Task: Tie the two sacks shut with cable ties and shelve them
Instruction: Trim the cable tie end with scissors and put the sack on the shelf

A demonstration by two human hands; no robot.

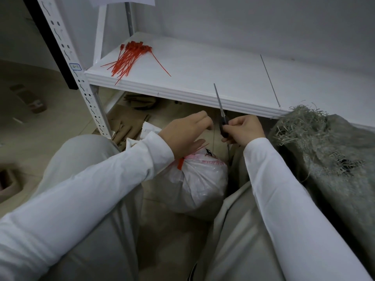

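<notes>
A white sack (199, 179) lies on the floor between my knees, its neck cinched by a red cable tie (180, 163). My left hand (185, 131) hovers over the neck with fingers curled; the tie's thin tail shows just under its thumb. My right hand (244, 129) grips scissors (221, 110) by the dark handles, blades shut and pointing up past the shelf edge. A second sack (328, 155), grey-green woven with a frayed open top, stands at the right against the shelf. A pile of red cable ties (129, 57) lies on the white shelf (203, 78).
The shelf's perforated white upright (81, 78) stands at the left. Flattened cardboard (125, 122) and scraps lie on the tiled floor under the shelf. A grey wall backs the shelf. My knees in grey trousers flank the white sack.
</notes>
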